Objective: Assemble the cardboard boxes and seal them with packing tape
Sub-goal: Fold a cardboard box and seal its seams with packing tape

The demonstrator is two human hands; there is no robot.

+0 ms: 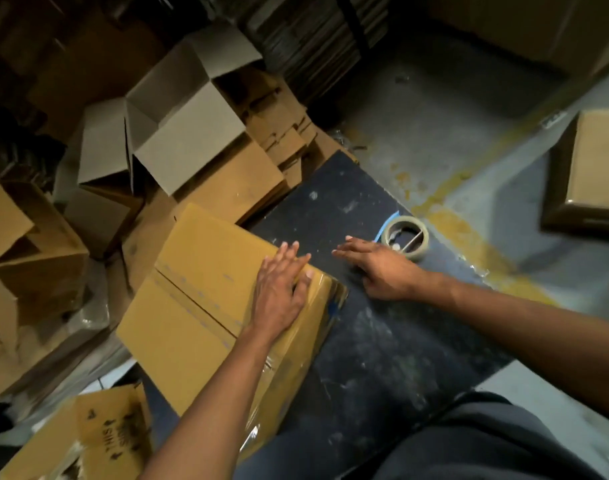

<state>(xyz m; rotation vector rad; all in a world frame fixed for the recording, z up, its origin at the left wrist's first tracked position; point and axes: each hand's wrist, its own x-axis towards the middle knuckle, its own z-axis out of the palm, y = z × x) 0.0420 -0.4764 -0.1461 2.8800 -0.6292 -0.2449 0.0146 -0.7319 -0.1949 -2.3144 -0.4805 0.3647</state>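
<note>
From the head camera, the landmark is the dark work board (372,341) lying on the floor. The closed cardboard box (206,306) sits on the board's left edge, partly overhanging it, its long axis running from near the person's left forearm up and away to the left. The left hand (282,289) rests flat on the box's top at the corner nearest the board's middle, fingers straight and spread, pressing down where glossy clear tape wraps over the edge. The right hand (382,268) lies palm-down on the board just right of the box, fingers extended, holding nothing. The packing tape roll (405,237) stands on the board just beyond that hand, towards its far right edge, so the right hand is much the nearer one to take it.

The box is yellowish-brown, its top flaps shut along a centre seam that shows a tape strip; a blue scrap shows at the pressed corner. The seal looks nearly finished.
</note>
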